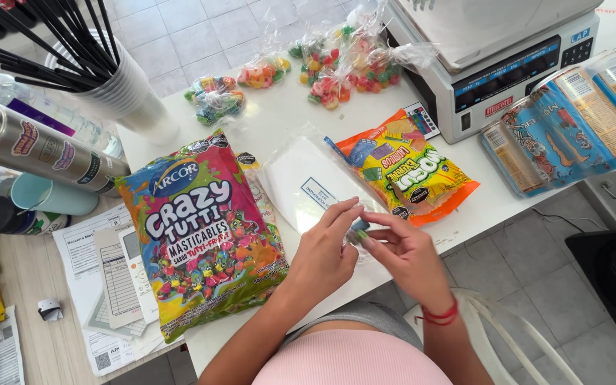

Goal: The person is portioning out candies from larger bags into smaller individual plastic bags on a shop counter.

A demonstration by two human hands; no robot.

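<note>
My left hand point(322, 253) and my right hand point(404, 253) meet over the front edge of a white table point(279, 117). Their fingertips pinch a small clear plastic bag point(358, 232) with a bit of colour inside. Just beyond the hands lies a stack of empty clear bags point(301, 178). A large multicoloured bag of chewy candies point(201, 232) lies to the left of my left hand. An orange and yellow candy bag point(408, 171) lies behind my right hand. My right wrist wears a red string bracelet.
Several small filled candy bags point(336, 68) lie at the table's back, beside a white electronic scale point(493, 64). A clear tub of blue packets point(572, 114) sits at right. At left stand a cup of black straws point(119, 82), a steel flask point(30, 146), papers and a calculator point(119, 274).
</note>
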